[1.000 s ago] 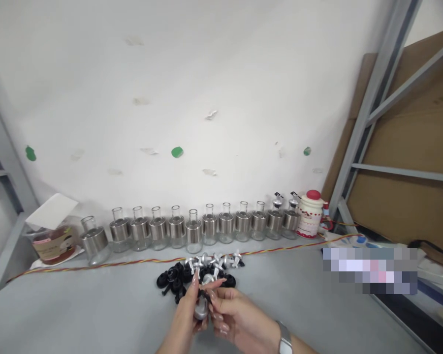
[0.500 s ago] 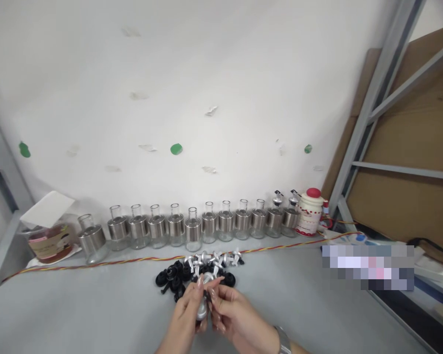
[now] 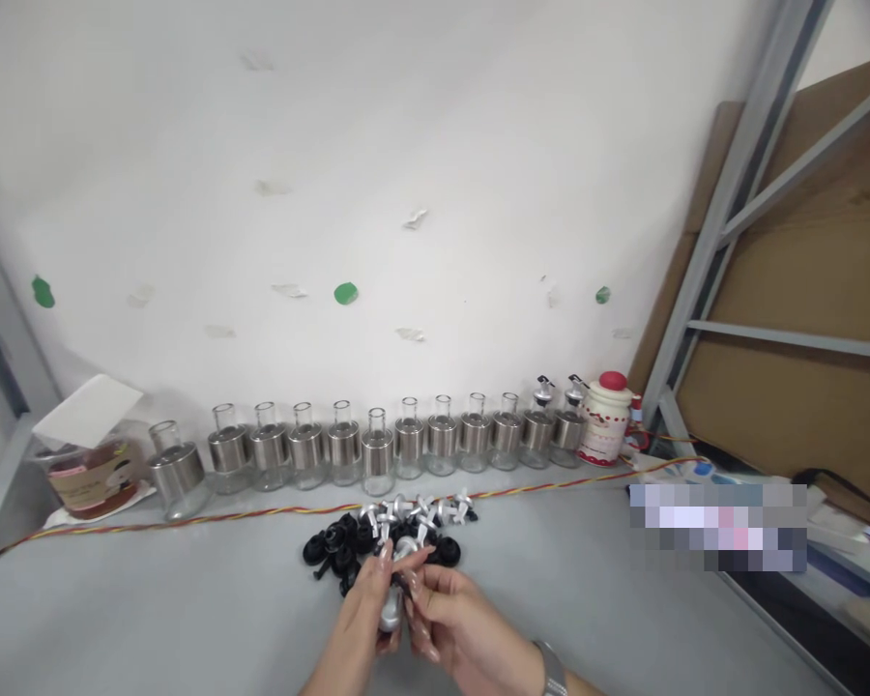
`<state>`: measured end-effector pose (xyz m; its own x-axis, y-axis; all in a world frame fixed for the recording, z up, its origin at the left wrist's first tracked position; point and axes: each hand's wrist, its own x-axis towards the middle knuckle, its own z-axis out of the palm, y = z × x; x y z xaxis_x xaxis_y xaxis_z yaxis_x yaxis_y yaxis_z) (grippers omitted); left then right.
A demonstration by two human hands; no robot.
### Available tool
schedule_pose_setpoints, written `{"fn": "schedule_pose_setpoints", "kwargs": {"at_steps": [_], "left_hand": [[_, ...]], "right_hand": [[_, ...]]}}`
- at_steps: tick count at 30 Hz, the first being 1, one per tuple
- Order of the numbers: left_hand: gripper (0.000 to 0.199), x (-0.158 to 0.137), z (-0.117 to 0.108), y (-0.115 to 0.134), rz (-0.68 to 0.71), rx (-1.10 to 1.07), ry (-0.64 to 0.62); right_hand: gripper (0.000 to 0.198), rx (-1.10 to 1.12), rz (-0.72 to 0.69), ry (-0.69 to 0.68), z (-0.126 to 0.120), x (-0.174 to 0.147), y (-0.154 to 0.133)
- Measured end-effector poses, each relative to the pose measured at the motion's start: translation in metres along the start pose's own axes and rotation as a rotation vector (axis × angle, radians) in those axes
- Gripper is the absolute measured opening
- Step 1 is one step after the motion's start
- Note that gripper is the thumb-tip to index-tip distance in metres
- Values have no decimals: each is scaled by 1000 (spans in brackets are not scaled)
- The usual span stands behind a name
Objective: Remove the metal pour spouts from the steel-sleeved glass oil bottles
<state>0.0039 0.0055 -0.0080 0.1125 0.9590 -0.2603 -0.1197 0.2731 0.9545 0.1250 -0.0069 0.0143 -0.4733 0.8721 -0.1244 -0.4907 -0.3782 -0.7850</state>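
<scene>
Low in the middle of the head view, my left hand [image 3: 361, 607] is closed around a silver pour spout [image 3: 390, 615], its rounded metal body showing between thumb and fingers. My right hand [image 3: 455, 611] meets it from the right, fingertips pinched on a small black part [image 3: 401, 583] at the spout; its exact shape is hidden by the fingers. Just beyond both hands lies a heap of silver spouts [image 3: 424, 517] mixed with black stoppers [image 3: 340, 556].
Along the wall stands a row of glass bottles with metal sleeves [image 3: 344, 449]; two at the right end carry spouts. A cream jar with a red lid [image 3: 604, 425], a food tub [image 3: 91, 478] and a twisted red-yellow wire [image 3: 210, 519] are also on the grey table [image 3: 152, 609].
Both hands keep hold of the spout and black part. The spout has shifted slightly left and down, and my right fingers have turned a little.
</scene>
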Motion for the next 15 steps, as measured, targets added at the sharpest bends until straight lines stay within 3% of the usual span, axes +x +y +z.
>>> {"fn": "schedule_pose_setpoints", "kwargs": {"at_steps": [6, 15], "left_hand": [[57, -24, 5, 11, 197, 113, 18], [49, -31, 9, 10, 277, 151, 38]], "right_hand": [[36, -25, -31, -23, -2, 3, 3], [40, -29, -72, -26, -3, 7, 6]]}}
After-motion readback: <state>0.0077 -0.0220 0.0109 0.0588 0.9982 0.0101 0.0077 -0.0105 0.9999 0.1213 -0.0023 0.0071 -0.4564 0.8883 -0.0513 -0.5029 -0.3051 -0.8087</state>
